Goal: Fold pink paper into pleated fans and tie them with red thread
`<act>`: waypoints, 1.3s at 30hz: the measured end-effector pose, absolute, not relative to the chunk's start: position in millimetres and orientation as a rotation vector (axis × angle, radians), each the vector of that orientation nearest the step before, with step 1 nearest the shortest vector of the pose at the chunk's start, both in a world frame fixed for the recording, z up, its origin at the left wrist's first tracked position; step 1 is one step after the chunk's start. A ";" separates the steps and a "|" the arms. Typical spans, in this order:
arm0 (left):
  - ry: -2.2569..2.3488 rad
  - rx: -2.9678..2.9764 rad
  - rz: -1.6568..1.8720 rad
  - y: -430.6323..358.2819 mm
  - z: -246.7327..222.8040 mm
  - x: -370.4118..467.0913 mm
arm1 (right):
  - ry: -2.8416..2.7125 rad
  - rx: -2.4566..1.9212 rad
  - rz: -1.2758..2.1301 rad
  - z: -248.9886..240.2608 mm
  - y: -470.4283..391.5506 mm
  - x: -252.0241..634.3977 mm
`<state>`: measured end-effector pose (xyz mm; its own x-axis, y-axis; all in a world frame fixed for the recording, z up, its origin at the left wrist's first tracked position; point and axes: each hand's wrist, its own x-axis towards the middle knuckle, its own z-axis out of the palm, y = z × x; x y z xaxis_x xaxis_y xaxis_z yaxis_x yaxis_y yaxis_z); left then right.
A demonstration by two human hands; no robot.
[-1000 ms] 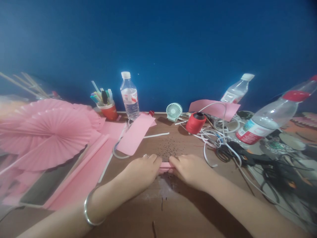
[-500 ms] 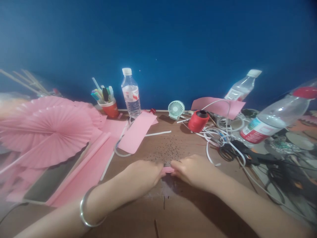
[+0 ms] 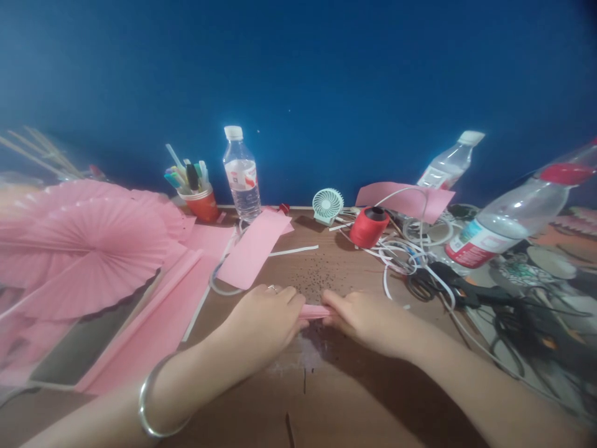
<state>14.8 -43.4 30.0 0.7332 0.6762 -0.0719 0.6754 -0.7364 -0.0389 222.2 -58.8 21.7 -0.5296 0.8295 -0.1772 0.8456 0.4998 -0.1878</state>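
Observation:
A narrow strip of folded pink paper stretches between my two hands, low over the brown tabletop. My left hand grips its left end, with the fingers closed round it. On the other end my right hand pinches the paper between thumb and fingers. Most of the paper is hidden inside the hands. Just beyond them, many small dark specks are scattered on the table. A loose pink paper piece leans beside the water bottle, ahead of my left hand.
Pleated pink paper fans and pink sheets lie at the left. Along the back stand a cup of pens, a water bottle, a small fan and a red thread spool. Tangled cables and a large bottle crowd the right.
My hands have drawn slightly apart, so more of the pink paper shows between them. My left hand has turned, bringing a ring into sight. The whole view has shifted a little.

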 end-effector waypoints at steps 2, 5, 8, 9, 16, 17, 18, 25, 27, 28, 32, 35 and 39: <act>-1.109 -2.891 0.142 -40.7 33.5 16.3 | 2.641 1.522 -0.634 23.7 -56.8 225.8; -1.182 -2.929 0.225 -37.4 35.8 16.4 | 2.664 1.512 -0.782 23.0 -53.1 228.3; -1.252 -2.967 0.273 -36.3 33.6 15.9 | 2.766 1.515 -0.588 18.7 -53.3 224.6; -1.264 -2.968 0.279 -36.4 32.5 16.0 | 2.786 1.534 -0.512 17.2 -54.4 222.4; -1.306 -2.986 0.372 -37.7 36.2 19.0 | 2.759 1.587 -0.650 12.5 -57.2 213.3; -1.315 -2.998 0.377 -37.8 37.8 19.0 | 2.758 1.581 -0.665 11.9 -56.0 213.7; -1.322 -3.012 0.376 -37.9 39.2 18.8 | 2.759 1.577 -0.668 11.2 -54.8 214.3; -1.275 -3.196 0.222 -38.0 42.8 14.6 | 2.776 1.498 -0.498 6.3 -50.6 218.6; -1.266 -3.254 0.180 -38.2 43.9 13.7 | 2.767 1.488 -0.419 7.3 -50.7 219.1; -1.251 -3.280 0.157 -38.3 44.6 13.3 | 2.768 1.479 -0.391 8.1 -50.9 219.3; -1.203 -3.345 0.085 -38.9 46.0 11.6 | 2.789 1.441 -0.324 10.4 -51.9 220.3; -1.237 -3.342 0.103 -38.5 44.3 10.1 | 2.787 1.434 -0.314 10.3 -52.0 221.2; -1.099 -3.341 0.168 -37.7 40.7 8.9 | 2.792 1.416 -0.427 10.0 -50.9 223.2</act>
